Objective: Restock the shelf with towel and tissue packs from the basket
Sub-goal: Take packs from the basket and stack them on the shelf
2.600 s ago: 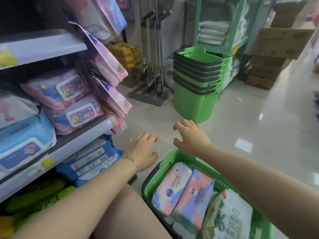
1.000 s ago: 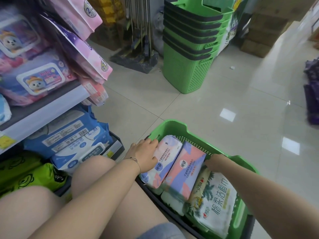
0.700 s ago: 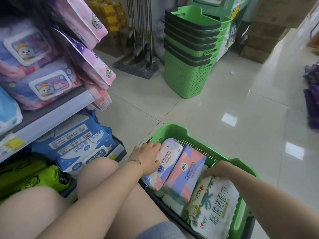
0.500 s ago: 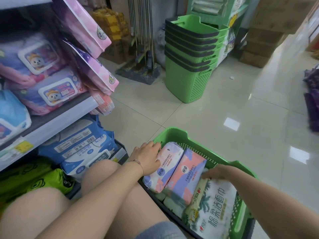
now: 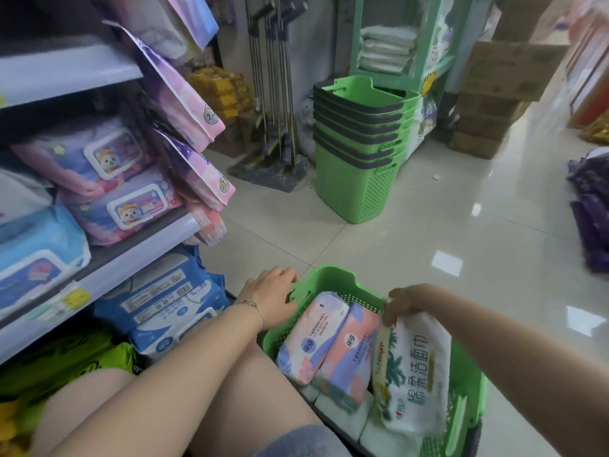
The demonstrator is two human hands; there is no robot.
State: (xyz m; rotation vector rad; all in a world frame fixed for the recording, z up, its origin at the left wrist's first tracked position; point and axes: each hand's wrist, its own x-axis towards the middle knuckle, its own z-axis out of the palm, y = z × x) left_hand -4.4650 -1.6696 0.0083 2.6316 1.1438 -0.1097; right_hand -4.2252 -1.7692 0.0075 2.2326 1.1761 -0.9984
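The left hand (image 5: 270,300) curls its fingers over the basket (image 5: 333,275) rim, probably to steady it, while the right hand (image 5: 407,301) pinches the top edge of the white towel pack (image 5: 415,367), which sits in the basket, ready to lift towards the shelf (image 5: 131,255).

A shelf (image 5: 131,255) filled the left of the frame. Its middle board held two stacked pink packs (image 5: 122,206), with a light-blue pack (image 5: 36,255) just left of them. Beneath lay dark-blue packs (image 5: 164,298) and green packs (image 5: 66,361). On the tiled floor (image 5: 428,232) stood a basket (image 5: 333,275) at lower centre, a basket stack (image 5: 359,179) at upper centre, mops (image 5: 273,159) just left of it, and boxes (image 5: 487,120) at upper right.
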